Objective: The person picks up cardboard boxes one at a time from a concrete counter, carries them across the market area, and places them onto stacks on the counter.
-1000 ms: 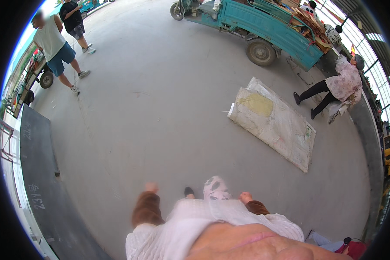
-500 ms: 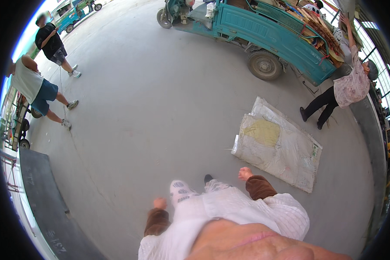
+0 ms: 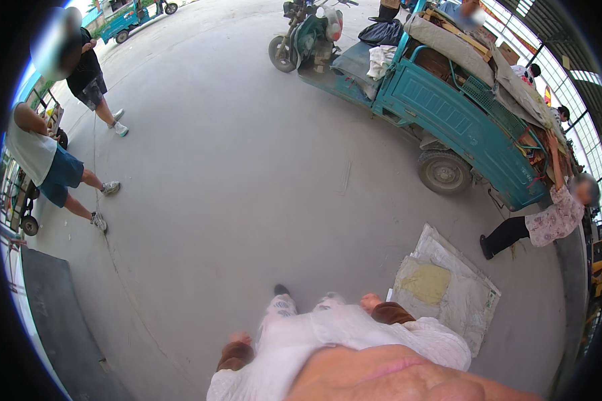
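Note:
My left hand (image 3: 241, 338) hangs low at my left side beside my pale trousers, out of a brown cuff. Motion blurs its fingers. On the other side, my right hand (image 3: 370, 303) is loosely closed with nothing visible in it. It is nearest to a flattened whitish woven sack (image 3: 458, 309) with a yellow patch, lying on the floor to my right; hand and sack look apart. A dark shoe tip (image 3: 281, 289) shows ahead of my left leg.
A teal cargo tricycle (image 3: 448, 123) stands ahead right, loaded with boards under a grey cover (image 3: 451, 47). At its rear a person (image 3: 556, 217) in a flowered top reaches up to the load. Two people stand left (image 3: 63, 157) (image 3: 90, 77). A dark panel (image 3: 63, 307) lines the left edge.
The tricycle and sack sit lower in the picture and nearer to me, and more of the load shows. My leading foot has changed from right to left. Both hands stay at my sides.

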